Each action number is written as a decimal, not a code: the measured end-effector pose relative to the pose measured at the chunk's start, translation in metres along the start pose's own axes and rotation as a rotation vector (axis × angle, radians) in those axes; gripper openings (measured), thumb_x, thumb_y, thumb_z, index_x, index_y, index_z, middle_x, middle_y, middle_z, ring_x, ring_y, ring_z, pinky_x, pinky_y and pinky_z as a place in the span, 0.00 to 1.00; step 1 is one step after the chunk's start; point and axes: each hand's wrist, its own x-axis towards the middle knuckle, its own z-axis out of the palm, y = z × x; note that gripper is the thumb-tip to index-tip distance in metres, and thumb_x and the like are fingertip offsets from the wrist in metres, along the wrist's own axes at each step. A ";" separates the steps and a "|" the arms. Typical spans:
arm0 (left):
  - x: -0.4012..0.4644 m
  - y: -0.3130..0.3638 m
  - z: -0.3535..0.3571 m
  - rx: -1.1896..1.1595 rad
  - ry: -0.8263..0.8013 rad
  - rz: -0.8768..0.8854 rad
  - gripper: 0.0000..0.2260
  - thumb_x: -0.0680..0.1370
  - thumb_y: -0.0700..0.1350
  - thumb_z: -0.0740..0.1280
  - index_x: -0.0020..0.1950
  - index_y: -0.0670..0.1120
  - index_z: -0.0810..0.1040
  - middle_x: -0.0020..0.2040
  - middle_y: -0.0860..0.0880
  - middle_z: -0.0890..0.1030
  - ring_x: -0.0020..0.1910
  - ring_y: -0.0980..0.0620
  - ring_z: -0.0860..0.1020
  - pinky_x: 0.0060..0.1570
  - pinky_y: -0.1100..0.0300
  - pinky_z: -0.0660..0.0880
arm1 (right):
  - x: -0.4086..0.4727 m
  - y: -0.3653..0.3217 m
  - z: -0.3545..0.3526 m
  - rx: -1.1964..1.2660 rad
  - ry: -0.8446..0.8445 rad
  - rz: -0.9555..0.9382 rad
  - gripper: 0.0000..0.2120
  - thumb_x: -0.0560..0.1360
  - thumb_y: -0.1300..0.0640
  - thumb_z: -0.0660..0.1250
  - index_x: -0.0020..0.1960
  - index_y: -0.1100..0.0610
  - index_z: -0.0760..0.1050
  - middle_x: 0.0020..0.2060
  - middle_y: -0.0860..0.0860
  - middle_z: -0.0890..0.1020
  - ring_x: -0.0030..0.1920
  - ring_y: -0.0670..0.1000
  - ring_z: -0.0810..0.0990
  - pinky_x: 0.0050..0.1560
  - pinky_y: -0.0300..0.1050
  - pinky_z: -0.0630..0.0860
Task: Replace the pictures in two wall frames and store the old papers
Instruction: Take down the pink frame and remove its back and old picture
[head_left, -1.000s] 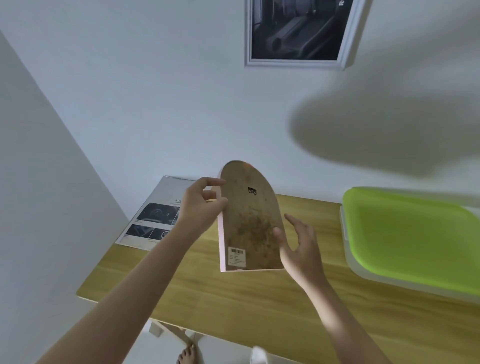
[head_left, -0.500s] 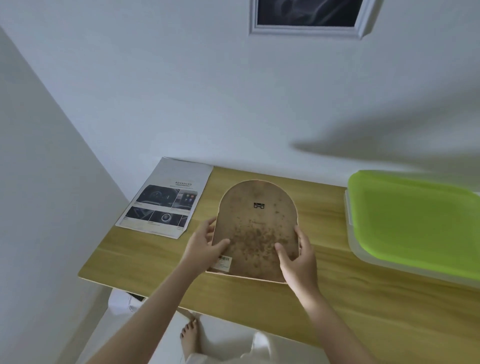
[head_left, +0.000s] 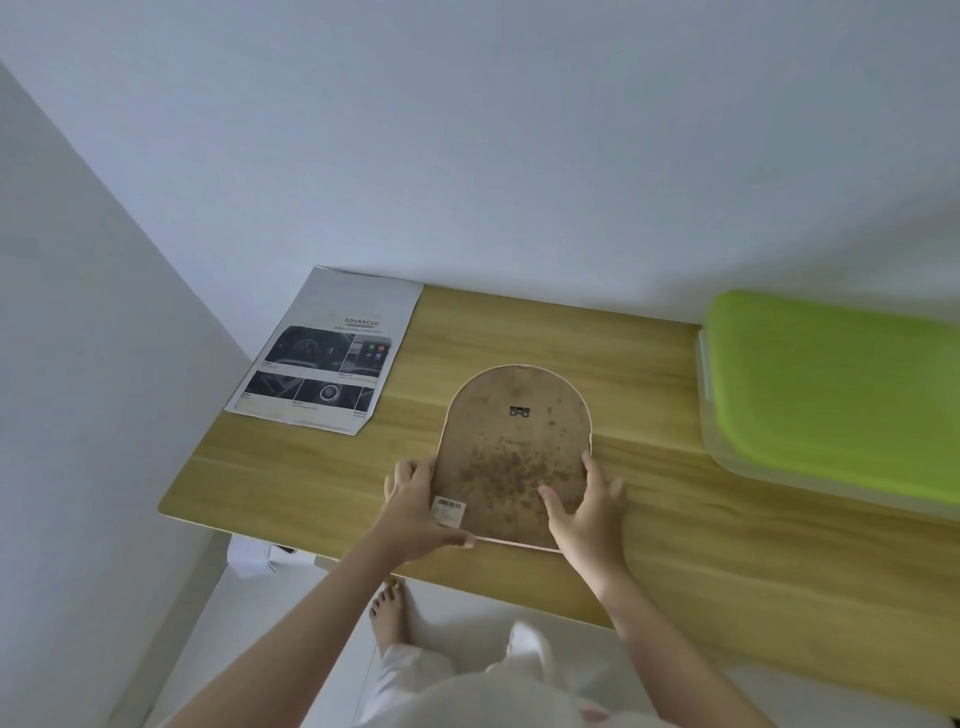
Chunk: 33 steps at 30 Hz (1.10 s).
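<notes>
While my left hand and right hand grip the frame face-down on the surface, a printed paper lies nearby.

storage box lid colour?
Bright lime green lid over a translucent pale box, seen in the head view, at the table's right end.

Arched frame face-down, its picture side hidden, barcode sticker print too small to read, green-lidded box cut off by the right edge, brochure small print illegible, left hand fingers partly behind frame edge.
</notes>
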 end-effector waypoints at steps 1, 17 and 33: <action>0.000 -0.002 0.001 0.005 0.012 0.002 0.54 0.52 0.59 0.80 0.73 0.53 0.57 0.57 0.52 0.62 0.59 0.52 0.60 0.64 0.51 0.67 | 0.001 0.001 0.001 -0.019 -0.007 -0.002 0.36 0.69 0.51 0.74 0.72 0.56 0.63 0.51 0.56 0.67 0.57 0.61 0.69 0.61 0.48 0.65; -0.005 -0.021 0.007 0.004 0.063 0.084 0.54 0.55 0.70 0.68 0.76 0.58 0.48 0.61 0.55 0.62 0.62 0.54 0.61 0.62 0.59 0.65 | 0.078 -0.046 0.007 -0.375 -0.100 -0.184 0.30 0.72 0.46 0.67 0.70 0.53 0.65 0.60 0.57 0.67 0.61 0.58 0.64 0.61 0.52 0.65; -0.006 -0.029 0.006 -0.048 0.098 0.145 0.50 0.58 0.69 0.68 0.75 0.56 0.54 0.59 0.57 0.64 0.60 0.55 0.64 0.62 0.58 0.67 | 0.159 -0.090 0.003 -0.696 -0.530 -0.165 0.36 0.64 0.37 0.72 0.68 0.43 0.64 0.66 0.57 0.64 0.69 0.60 0.58 0.62 0.58 0.65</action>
